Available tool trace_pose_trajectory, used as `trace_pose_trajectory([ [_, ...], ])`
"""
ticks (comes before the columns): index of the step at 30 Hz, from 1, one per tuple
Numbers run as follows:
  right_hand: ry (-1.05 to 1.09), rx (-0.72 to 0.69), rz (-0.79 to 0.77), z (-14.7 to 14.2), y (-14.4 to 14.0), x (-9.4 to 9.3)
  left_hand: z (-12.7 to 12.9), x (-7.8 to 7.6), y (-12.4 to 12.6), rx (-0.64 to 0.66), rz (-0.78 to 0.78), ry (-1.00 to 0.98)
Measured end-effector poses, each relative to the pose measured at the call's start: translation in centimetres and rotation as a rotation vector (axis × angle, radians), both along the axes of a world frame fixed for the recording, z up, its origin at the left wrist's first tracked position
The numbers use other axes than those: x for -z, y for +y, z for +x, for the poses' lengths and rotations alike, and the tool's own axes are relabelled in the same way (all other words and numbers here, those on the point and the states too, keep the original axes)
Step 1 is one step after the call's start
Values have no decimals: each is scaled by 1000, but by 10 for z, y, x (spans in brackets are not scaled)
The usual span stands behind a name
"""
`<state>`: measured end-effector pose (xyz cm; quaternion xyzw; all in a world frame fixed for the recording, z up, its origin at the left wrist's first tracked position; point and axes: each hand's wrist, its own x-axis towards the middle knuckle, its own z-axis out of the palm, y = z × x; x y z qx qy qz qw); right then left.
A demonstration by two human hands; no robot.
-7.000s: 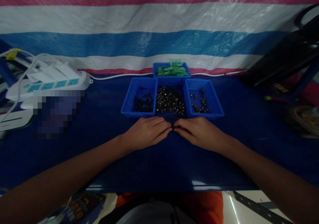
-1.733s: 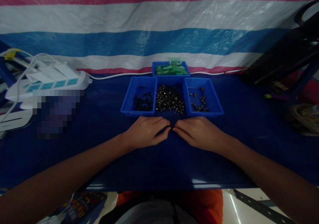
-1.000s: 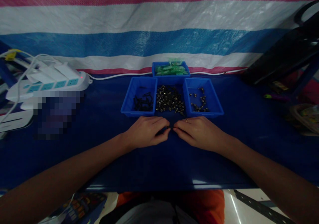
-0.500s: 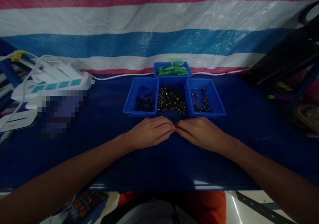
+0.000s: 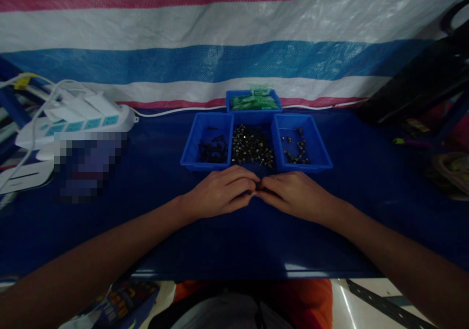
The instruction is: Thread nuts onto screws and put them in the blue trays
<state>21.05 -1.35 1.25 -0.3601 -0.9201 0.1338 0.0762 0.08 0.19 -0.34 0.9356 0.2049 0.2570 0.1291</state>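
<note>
My left hand (image 5: 220, 192) and my right hand (image 5: 295, 195) rest on the blue table (image 5: 146, 212), fingertips meeting over a tiny dark part (image 5: 256, 191) pinched between them. Just beyond them stand three blue trays. The left tray (image 5: 190, 146) holds black pieces, the middle tray (image 5: 252, 120) holds a heap of small metal parts (image 5: 252, 146), and the right tray (image 5: 318, 148) holds a few metal parts. A fourth blue tray (image 5: 229, 95) behind them holds green pieces.
A white power strip (image 5: 76, 121) with plugs and cables lies at the left. A black object (image 5: 421, 82) leans at the right, with a pen (image 5: 408, 142) near it. A striped tarpaulin (image 5: 220, 41) hangs behind the table. The table's front edge (image 5: 256, 273) runs near my lap.
My hands stay in front of the trays throughout. Their fingertips have closed together and shifted slightly around the small part. The view moved a little.
</note>
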Motion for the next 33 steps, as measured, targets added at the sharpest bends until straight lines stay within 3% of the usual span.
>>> trace_pose_trajectory([
  [11, 5, -10, -15, -2, -3, -4, 2, 3, 0, -64, 146, 245],
  [17, -4, -4, 13, -1, -3, -4, 4, 0, -2, -91, 112, 349],
  [25, -39, 29, 35, 1, -1, -4, 6, -1, -4, -132, 145, 283],
  [33, -39, -18, 17, -2, -3, -2, 5, -3, -8, -37, 412, 212],
])
